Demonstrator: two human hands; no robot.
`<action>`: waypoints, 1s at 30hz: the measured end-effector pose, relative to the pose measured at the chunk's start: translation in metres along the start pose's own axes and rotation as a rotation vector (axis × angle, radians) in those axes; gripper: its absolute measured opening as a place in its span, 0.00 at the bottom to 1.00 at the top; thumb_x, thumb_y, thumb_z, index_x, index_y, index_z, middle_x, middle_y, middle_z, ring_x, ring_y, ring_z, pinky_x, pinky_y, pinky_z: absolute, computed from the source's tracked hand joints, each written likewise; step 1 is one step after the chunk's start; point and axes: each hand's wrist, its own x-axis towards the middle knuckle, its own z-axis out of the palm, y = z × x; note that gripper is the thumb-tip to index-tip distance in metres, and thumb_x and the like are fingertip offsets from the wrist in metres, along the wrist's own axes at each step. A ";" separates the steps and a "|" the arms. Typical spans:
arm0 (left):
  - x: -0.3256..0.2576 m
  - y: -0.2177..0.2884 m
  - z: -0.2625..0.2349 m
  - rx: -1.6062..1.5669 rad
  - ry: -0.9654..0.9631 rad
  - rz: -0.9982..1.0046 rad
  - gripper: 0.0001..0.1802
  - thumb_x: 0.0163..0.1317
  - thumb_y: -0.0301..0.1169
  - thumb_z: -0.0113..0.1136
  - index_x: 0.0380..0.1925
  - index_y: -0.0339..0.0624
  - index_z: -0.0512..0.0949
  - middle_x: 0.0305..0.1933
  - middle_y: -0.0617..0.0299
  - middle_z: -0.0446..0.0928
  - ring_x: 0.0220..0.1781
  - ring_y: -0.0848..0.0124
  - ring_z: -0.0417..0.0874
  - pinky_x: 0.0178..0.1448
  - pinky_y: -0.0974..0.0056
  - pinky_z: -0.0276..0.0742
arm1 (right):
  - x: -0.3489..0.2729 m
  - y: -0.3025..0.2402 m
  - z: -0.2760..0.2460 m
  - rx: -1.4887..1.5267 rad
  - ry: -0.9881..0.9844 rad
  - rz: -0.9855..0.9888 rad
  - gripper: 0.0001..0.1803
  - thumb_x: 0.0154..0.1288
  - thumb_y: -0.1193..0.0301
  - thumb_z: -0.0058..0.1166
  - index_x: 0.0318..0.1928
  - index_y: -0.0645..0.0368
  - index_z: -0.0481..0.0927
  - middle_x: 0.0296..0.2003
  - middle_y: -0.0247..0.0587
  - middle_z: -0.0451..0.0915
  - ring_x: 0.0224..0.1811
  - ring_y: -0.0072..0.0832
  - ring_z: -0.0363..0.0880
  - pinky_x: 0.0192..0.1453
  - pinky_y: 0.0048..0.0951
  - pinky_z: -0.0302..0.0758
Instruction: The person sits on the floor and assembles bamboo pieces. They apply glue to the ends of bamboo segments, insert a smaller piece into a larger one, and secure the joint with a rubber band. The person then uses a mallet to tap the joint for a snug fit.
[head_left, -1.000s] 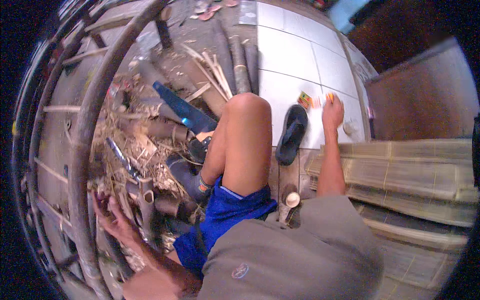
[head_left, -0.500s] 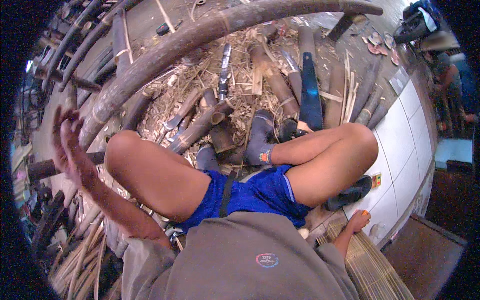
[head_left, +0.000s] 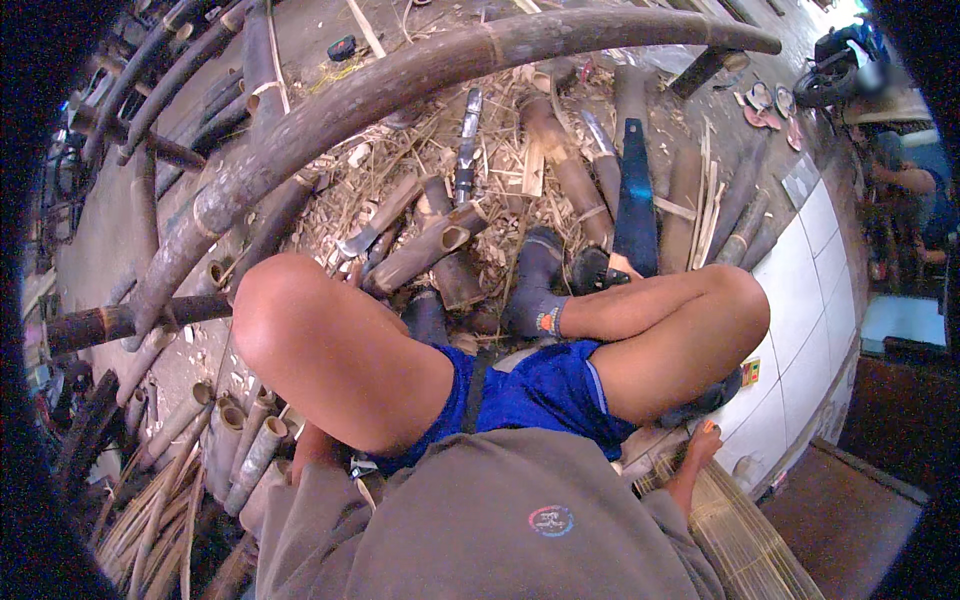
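At the lower right, my right hand (head_left: 704, 442) is closed round a small orange object (head_left: 710, 426) whose kind I cannot make out. It is over the edge of white floor tiles, beside a slatted bamboo seat (head_left: 745, 525). My left forearm (head_left: 316, 446) goes down behind my raised left thigh, which hides the hand. Beyond that knee lie a knife (head_left: 362, 236) with a wooden handle and a cut bamboo piece (head_left: 425, 250). A handsaw (head_left: 636, 205) with a dark blade lies past my right shin.
A long curved bamboo pole (head_left: 370, 95) arches across in front. Bamboo shavings (head_left: 500, 130) cover the floor. Cut bamboo tubes (head_left: 255, 460) stand at the lower left. A small colourful box (head_left: 750, 372) rests on the tiles (head_left: 800, 310). Sandals (head_left: 765, 105) and another person (head_left: 905, 185) are at the far right.
My left hand, raised with spread fingers beside the left knee, has dropped back and passed out of sight behind the thigh. My right hand remains near the tiles with the orange object.
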 end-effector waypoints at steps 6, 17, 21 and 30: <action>-0.014 -0.003 0.026 -0.151 0.026 0.040 0.14 0.65 0.36 0.59 0.45 0.40 0.81 0.49 0.44 0.82 0.46 0.53 0.84 0.51 0.59 0.81 | -0.009 0.005 0.012 0.121 0.050 -0.235 0.29 0.65 0.50 0.60 0.51 0.65 0.83 0.40 0.70 0.83 0.46 0.65 0.82 0.50 0.59 0.77; -0.023 0.003 0.040 -0.364 0.005 0.088 0.16 0.66 0.36 0.59 0.50 0.39 0.79 0.53 0.44 0.80 0.49 0.54 0.83 0.55 0.58 0.79 | -0.002 0.005 0.018 0.098 0.130 -0.149 0.37 0.68 0.44 0.54 0.53 0.72 0.81 0.39 0.73 0.83 0.46 0.66 0.81 0.52 0.59 0.76; -0.027 0.006 0.042 -0.414 -0.025 0.106 0.17 0.67 0.37 0.59 0.51 0.39 0.78 0.54 0.45 0.80 0.51 0.54 0.82 0.56 0.58 0.78 | 0.000 0.017 0.015 0.207 0.304 -0.126 0.40 0.71 0.43 0.51 0.56 0.75 0.79 0.42 0.73 0.82 0.47 0.65 0.81 0.54 0.58 0.75; -0.012 -0.016 0.067 -0.515 -0.071 0.156 0.19 0.68 0.37 0.59 0.55 0.39 0.77 0.56 0.46 0.79 0.53 0.55 0.81 0.59 0.58 0.77 | 0.012 -0.103 -0.133 0.504 0.593 -0.230 0.28 0.76 0.56 0.53 0.60 0.71 0.77 0.54 0.64 0.80 0.57 0.51 0.80 0.62 0.44 0.75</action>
